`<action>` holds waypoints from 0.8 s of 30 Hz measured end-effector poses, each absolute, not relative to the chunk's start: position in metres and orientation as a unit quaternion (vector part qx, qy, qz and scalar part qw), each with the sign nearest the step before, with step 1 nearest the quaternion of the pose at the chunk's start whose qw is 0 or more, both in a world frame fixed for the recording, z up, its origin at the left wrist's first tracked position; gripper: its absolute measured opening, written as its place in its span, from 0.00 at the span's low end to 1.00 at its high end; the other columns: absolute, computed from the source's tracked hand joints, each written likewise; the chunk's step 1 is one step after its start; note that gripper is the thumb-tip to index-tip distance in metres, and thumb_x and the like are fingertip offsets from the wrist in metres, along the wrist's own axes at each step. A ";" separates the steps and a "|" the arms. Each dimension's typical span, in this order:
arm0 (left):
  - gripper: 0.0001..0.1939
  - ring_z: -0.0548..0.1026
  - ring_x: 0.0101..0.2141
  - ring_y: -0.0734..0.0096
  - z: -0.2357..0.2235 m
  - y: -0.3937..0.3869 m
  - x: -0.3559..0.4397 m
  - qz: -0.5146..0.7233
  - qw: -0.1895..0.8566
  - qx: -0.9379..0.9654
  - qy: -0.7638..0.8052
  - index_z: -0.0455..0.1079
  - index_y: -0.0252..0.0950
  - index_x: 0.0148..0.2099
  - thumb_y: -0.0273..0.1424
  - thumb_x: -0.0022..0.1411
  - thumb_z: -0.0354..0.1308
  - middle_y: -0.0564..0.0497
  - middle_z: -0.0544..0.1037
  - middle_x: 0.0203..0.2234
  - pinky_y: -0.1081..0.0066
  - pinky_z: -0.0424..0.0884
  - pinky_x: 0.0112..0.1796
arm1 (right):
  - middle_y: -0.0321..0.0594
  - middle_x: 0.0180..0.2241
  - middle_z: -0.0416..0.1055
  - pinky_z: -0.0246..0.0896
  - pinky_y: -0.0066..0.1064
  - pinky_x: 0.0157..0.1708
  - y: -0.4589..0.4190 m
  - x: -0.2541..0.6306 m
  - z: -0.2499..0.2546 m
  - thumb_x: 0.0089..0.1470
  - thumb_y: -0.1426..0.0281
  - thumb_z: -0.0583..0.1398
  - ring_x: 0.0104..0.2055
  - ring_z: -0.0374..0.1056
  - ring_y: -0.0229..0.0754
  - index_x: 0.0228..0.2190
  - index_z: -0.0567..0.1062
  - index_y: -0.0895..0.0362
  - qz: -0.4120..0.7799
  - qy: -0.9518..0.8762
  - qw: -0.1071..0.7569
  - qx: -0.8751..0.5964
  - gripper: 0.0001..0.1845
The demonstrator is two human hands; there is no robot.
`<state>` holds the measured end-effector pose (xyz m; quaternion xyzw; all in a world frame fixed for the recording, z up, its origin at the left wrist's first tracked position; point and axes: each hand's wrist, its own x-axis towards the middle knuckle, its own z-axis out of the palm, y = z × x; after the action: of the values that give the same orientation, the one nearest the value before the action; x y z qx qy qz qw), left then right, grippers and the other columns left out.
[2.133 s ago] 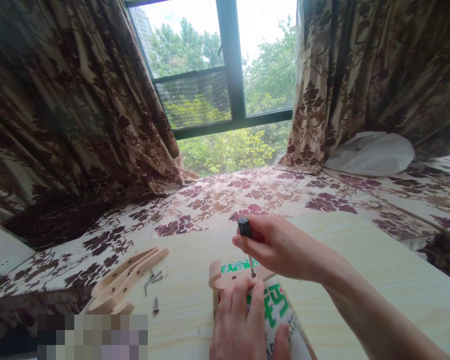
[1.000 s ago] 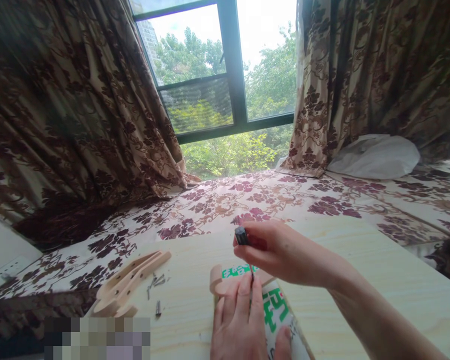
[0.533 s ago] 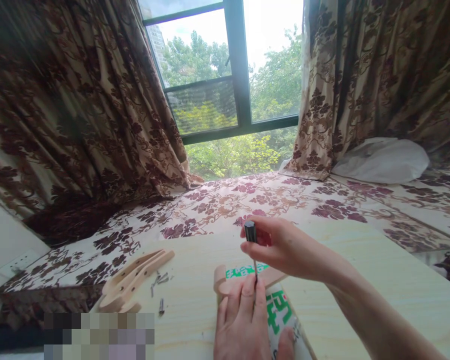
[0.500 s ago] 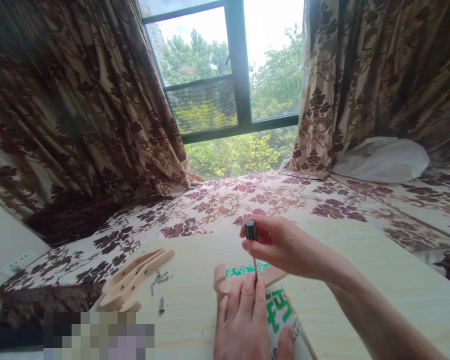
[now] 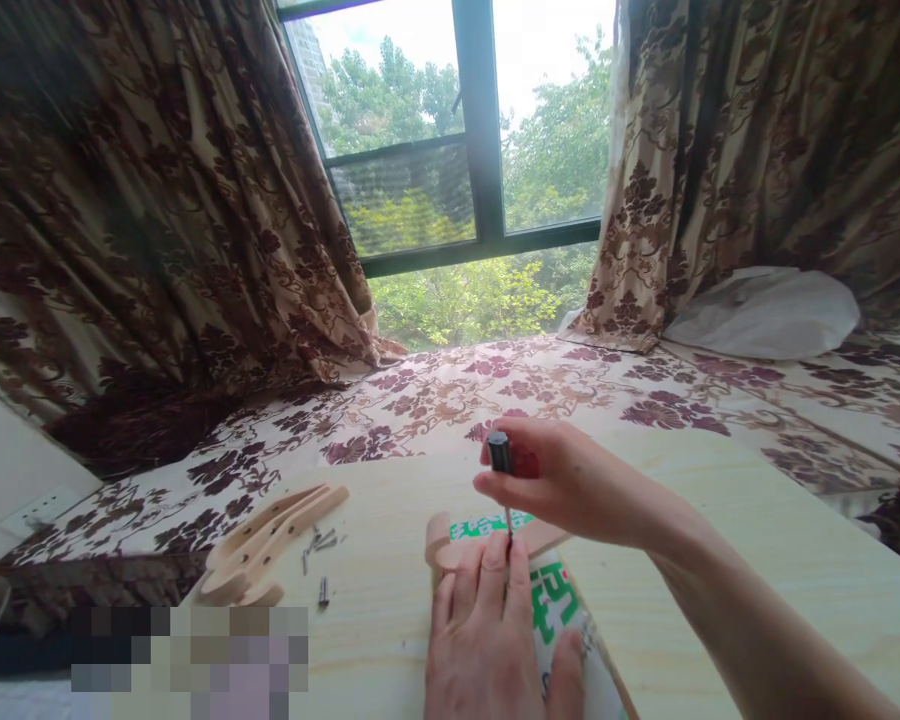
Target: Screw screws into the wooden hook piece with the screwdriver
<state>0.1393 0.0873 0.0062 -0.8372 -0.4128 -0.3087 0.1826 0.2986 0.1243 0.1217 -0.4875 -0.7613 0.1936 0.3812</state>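
Note:
My right hand (image 5: 547, 475) grips a small screwdriver (image 5: 500, 455) by its dark handle, held almost upright. Its thin shaft runs down between the fingertips of my left hand (image 5: 484, 625), where the tip is hidden. My left hand lies flat with fingers stretched out, pressing on a pale curved wooden piece (image 5: 450, 555) with a rounded, raised left end. Under that piece lies a flat white pack (image 5: 559, 600) with green printed characters. Left of my hands, several loose screws (image 5: 322, 592) lie near more shaped wooden pieces with dark holes (image 5: 270, 545).
Everything rests on a pale wooden board (image 5: 690, 600). Beyond it spreads a floral cloth (image 5: 435, 400) below a window (image 5: 480, 130) with patterned curtains (image 5: 157, 200). A white bag (image 5: 772, 310) lies at the back right. A pixelated patch covers the lower left.
The view has shifted slightly. The screwdriver leaned left a second ago and now stands more upright in my right hand. My left hand stays pressed on the wooden piece.

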 end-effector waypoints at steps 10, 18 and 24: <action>0.31 0.65 0.55 0.60 0.011 0.086 0.136 -0.274 0.169 -0.854 -0.408 0.58 0.37 0.63 0.42 0.60 0.52 0.50 0.69 0.56 0.61 0.61 0.51 | 0.31 0.22 0.57 0.45 0.27 0.23 0.131 0.298 0.115 0.57 0.65 0.57 0.25 0.54 0.33 0.23 0.62 0.56 0.200 -0.763 0.391 -0.475 0.14; 0.29 0.66 0.55 0.59 0.012 0.085 0.137 -0.287 0.160 -0.849 -0.413 0.60 0.37 0.61 0.41 0.60 0.51 0.50 0.69 0.56 0.61 0.62 0.51 | 0.31 0.22 0.58 0.45 0.27 0.23 0.129 0.297 0.117 0.57 0.65 0.57 0.25 0.55 0.33 0.24 0.64 0.56 0.208 -0.768 0.384 -0.469 0.13; 0.28 0.66 0.54 0.61 0.015 0.087 0.134 -0.284 0.190 -0.860 -0.379 0.61 0.36 0.60 0.45 0.63 0.50 0.50 0.70 0.56 0.63 0.64 0.49 | 0.32 0.22 0.59 0.45 0.28 0.24 0.131 0.298 0.120 0.58 0.67 0.54 0.26 0.56 0.33 0.23 0.63 0.56 0.198 -0.764 0.382 -0.480 0.13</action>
<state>0.1343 0.0873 0.0154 -0.8597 -0.3793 -0.2845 0.1901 0.2977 0.1307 0.1197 -0.4801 -0.7643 0.1978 0.3823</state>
